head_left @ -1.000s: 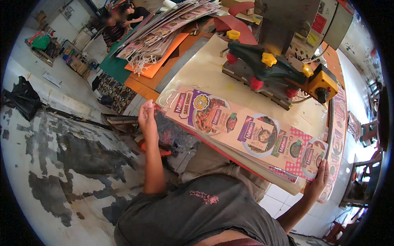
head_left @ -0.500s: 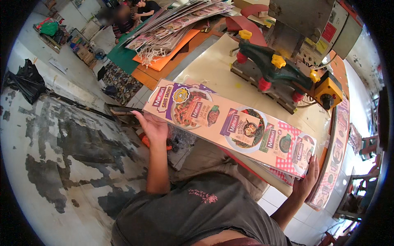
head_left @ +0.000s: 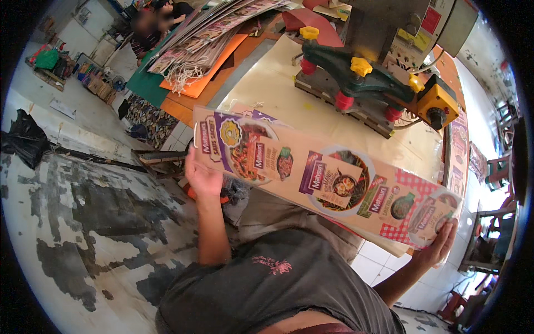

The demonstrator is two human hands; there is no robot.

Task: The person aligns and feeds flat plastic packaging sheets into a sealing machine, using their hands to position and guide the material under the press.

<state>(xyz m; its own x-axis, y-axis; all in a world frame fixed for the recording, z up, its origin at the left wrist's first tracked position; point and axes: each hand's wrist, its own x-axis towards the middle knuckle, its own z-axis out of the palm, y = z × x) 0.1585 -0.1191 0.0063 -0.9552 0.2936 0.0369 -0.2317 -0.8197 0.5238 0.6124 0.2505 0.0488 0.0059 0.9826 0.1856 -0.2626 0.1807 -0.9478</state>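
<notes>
I hold a long stack of printed cardboard sheets (head_left: 328, 181) with food pictures, lifted off the beige worktable (head_left: 278, 89) and tilted toward me. My left hand (head_left: 201, 177) grips its left end from below. My right hand (head_left: 442, 245) grips its right end, fingers curled over the edge. The stack spans the gap between both hands, just in front of the table's near edge.
A green and grey press machine (head_left: 367, 78) with yellow and red knobs stands on the table behind the stack. Piles of printed sheets (head_left: 211, 33) and an orange board lie at the far left. Another person (head_left: 153, 28) sits beyond them. Stained concrete floor (head_left: 83, 211) lies left.
The stack has come off the table and moved toward me, with both hands still on its ends. It sits lower and closer in view than a second ago.
</notes>
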